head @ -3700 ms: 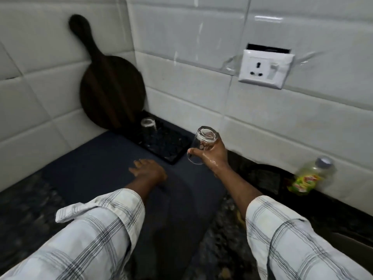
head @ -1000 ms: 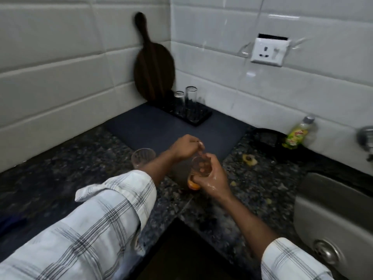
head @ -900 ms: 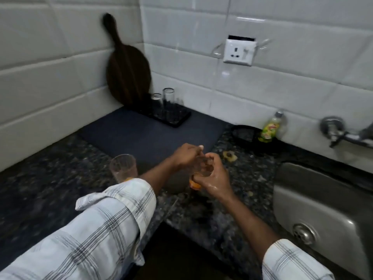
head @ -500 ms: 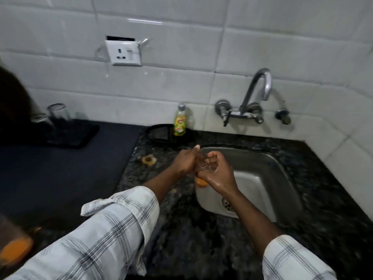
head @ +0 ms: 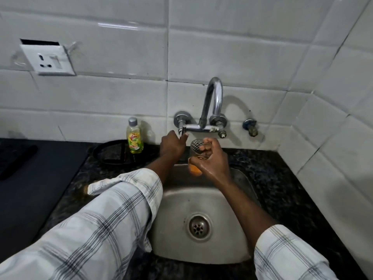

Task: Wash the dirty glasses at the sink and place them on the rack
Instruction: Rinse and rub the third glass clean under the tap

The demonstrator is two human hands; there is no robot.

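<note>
My right hand (head: pixel 211 159) grips a clear glass (head: pixel 196 146) with orange liquid at its bottom, held upright over the back of the steel sink (head: pixel 201 203), below the chrome tap (head: pixel 213 102). My left hand (head: pixel 171 146) reaches to the tap's left handle (head: pixel 182 130) and pinches it with thumb and forefinger. No water runs from the spout. The rack is out of view.
A green dish-soap bottle (head: pixel 134 136) stands on the dark granite counter left of the tap, beside a black round holder (head: pixel 113 151). A dark mat (head: pixel 30 178) covers the counter at left. A wall socket (head: pixel 47 57) sits on the white tiles.
My view turned right from the rack and counter to the sink. Both hands carried the glass over the basin. My left hand left the glass and took hold of the tap handle.
</note>
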